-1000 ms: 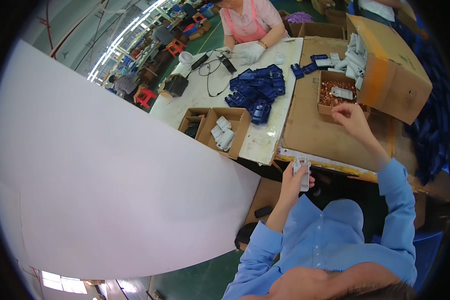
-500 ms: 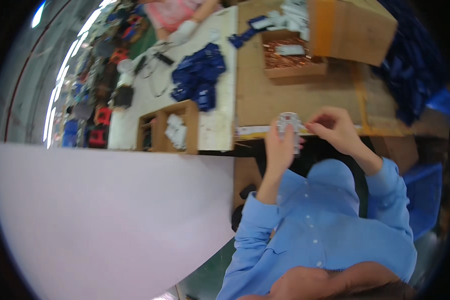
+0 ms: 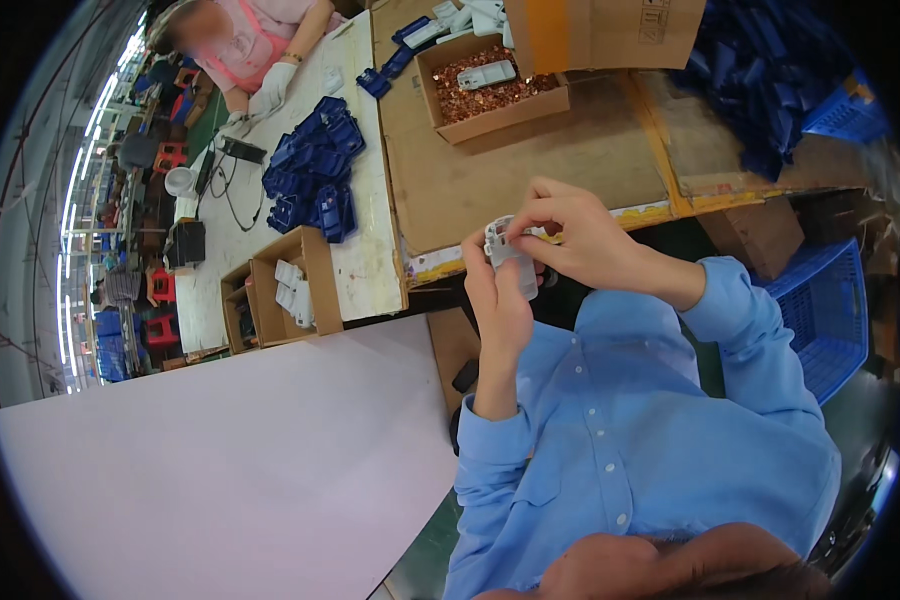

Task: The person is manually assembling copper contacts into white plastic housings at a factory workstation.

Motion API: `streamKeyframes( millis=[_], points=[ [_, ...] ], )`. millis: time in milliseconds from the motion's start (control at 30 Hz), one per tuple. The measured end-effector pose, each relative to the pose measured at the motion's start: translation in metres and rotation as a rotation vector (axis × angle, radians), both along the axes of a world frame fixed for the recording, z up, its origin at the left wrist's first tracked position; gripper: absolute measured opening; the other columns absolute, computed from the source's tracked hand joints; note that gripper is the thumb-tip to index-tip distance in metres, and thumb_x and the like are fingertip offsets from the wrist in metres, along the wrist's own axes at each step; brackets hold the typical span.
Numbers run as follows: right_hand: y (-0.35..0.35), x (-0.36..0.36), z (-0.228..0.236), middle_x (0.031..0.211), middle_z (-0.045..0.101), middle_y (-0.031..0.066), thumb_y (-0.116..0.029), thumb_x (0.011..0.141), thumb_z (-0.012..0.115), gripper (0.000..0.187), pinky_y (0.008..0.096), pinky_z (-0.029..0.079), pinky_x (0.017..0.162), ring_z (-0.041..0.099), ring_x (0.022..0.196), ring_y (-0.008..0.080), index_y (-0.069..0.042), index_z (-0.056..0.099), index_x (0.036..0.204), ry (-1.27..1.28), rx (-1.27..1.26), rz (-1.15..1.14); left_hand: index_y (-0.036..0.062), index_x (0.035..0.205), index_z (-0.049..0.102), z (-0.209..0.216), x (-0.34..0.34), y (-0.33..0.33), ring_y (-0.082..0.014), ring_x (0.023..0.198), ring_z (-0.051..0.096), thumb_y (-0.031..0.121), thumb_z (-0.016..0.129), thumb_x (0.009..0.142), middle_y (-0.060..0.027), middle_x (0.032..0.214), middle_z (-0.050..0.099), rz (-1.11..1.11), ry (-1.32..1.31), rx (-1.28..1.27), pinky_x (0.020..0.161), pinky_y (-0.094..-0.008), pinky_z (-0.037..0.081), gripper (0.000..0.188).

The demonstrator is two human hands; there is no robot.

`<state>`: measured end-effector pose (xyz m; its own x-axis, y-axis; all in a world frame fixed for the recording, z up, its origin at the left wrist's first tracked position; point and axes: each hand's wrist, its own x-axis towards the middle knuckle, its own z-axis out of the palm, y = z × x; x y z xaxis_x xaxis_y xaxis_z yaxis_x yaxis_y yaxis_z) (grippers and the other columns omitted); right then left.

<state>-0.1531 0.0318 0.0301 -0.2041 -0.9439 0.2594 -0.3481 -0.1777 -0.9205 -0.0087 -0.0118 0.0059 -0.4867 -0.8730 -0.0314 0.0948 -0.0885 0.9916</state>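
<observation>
My left hand (image 3: 500,310) is wrapped round a white plastic casing (image 3: 522,275) and holds it tilted upward, just off the table's front edge. My right hand (image 3: 582,238) is closed in a pinch at the casing's upper end, its fingertips touching or nearly touching it. Whatever sits between those fingertips is too small or hidden to name. Ahead on the table stands a cardboard box (image 3: 510,118) of small copper-coloured metal pieces (image 3: 460,100). Another white casing (image 3: 487,75) lies on top of the pieces.
Blue plastic casings (image 3: 315,160) lie heaped on the left table, near a divided cardboard box (image 3: 322,285) with white parts. A large carton (image 3: 610,35) stands behind the copper pieces. A blue crate (image 3: 820,320) is at right. A co-worker's gloved hand (image 3: 270,90) is far left.
My right hand has come from beside the casing onto its upper end. The view has turned, so the tables sit further left and more of the co-worker shows.
</observation>
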Motion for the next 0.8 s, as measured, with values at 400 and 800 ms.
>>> streamKeyframes(
  millis=[400, 800],
  points=[
    [-0.013, -0.005, 0.008, 0.082, 0.056, 0.0097, -0.011, 0.073, 0.072, 0.026, 0.0375, 0.046, 0.065, 0.057, 0.074, 0.0271, -0.006, 0.054, 0.091, 0.054, 0.071, -0.011, -0.0004, 0.117, 0.051, -0.002, 0.005, 0.011, -0.0118, 0.072, 0.062, 0.016, 0.039, 0.097, -0.0092, 0.092, 0.063, 0.048, -0.129, -0.164, 0.06, -0.0253, 0.052, 0.028],
    [0.001, 0.0, 0.005, 0.081, 0.057, 0.0111, -0.007, 0.08, 0.067, 0.017, 0.0345, 0.048, 0.064, 0.058, 0.071, 0.0239, -0.002, 0.053, 0.088, 0.166, 0.027, 0.012, -0.0001, 0.11, 0.055, -0.011, 0.001, 0.013, -0.0089, 0.063, 0.061, 0.019, 0.039, 0.101, -0.0067, 0.084, 0.064, 0.074, -0.175, -0.251, 0.056, -0.022, 0.05, 0.026]
  ],
)
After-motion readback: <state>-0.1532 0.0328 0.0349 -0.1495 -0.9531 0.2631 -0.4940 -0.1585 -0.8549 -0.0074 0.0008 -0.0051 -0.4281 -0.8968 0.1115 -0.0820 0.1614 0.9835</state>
